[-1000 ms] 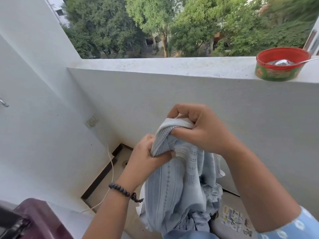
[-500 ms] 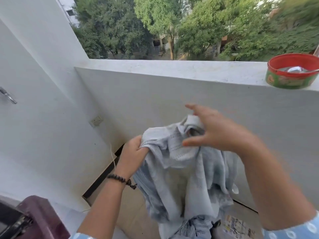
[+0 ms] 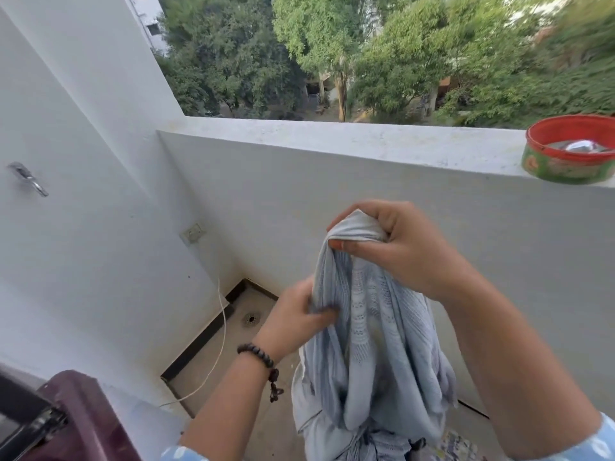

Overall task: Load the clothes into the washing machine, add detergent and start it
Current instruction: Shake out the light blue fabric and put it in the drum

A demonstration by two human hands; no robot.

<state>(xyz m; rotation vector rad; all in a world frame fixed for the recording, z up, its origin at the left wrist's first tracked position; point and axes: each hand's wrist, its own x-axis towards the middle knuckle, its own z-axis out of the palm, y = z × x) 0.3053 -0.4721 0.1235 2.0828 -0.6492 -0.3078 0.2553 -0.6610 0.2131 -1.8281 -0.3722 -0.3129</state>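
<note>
A pale blue-grey patterned garment [image 3: 369, 354] hangs in front of me at chest height. My right hand [image 3: 396, 244] grips its bunched top edge. My left hand [image 3: 296, 321], with a dark bead bracelet on the wrist, pinches the cloth lower down on its left side. The fabric drapes down to the bottom of the frame over more clothes [image 3: 382, 444]. A dark maroon corner of the washing machine [image 3: 76, 417] shows at the bottom left. A red and green tin [image 3: 572, 151] with something metallic inside rests on the balcony parapet at the right; no detergent is identifiable.
A white parapet wall [image 3: 332, 141] runs across ahead, with trees beyond. A white side wall at the left carries a metal tap [image 3: 28, 179] and a socket [image 3: 193, 232] with a white cord [image 3: 221, 337] running down. The floor has a drain [image 3: 251, 319].
My right hand, which had let go with spread fingers, has closed on the top of the garment. My left hand has shifted its hold lower on the cloth, which now hangs bunched.
</note>
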